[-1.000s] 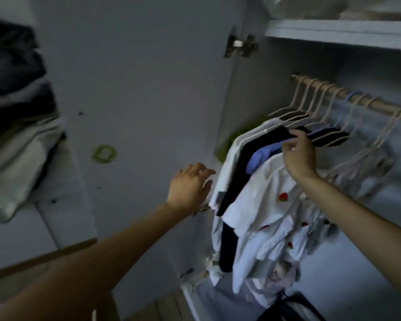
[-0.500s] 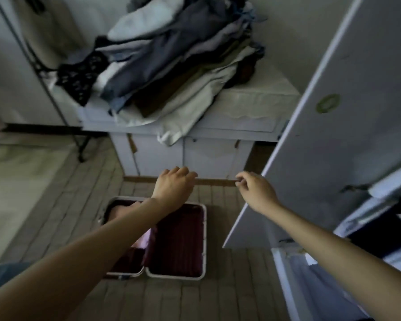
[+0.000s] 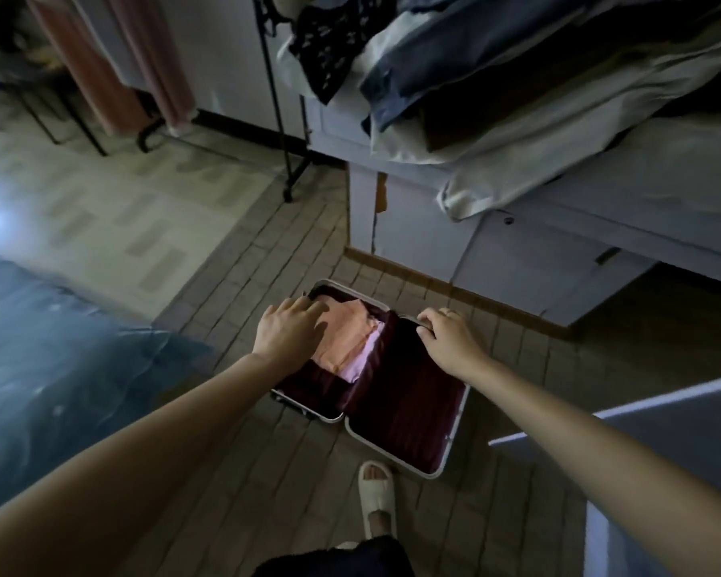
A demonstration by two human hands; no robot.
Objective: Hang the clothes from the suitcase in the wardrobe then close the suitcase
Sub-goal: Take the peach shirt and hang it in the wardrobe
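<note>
An open suitcase (image 3: 454, 435) with a white rim and dark red lining lies flat on the tiled floor in front of me. Its left half holds folded clothes: an orange-pink piece (image 3: 346, 331) on top of a lighter pink one (image 3: 361, 364). The right half shows only lining. My left hand (image 3: 288, 331) hovers over the left edge of the folded clothes, fingers spread, holding nothing. My right hand (image 3: 450, 341) is above the far end of the suitcase's middle hinge, fingers curled; whether it grips anything I cannot tell. The wardrobe's inside is out of view.
The white wardrobe door (image 3: 642, 443) stands open at the right. A white cabinet (image 3: 517, 251) behind the suitcase carries a heap of clothes (image 3: 496, 77). A black clothes-rack leg (image 3: 288, 177) stands beyond. A bed with blue cover (image 3: 38, 347) is on the left. My slippered foot (image 3: 377, 501) is near the suitcase.
The view swung from the wardrobe rail down to the floor. Both hands left the hanging clothes and the door edge and dropped over the open suitcase.
</note>
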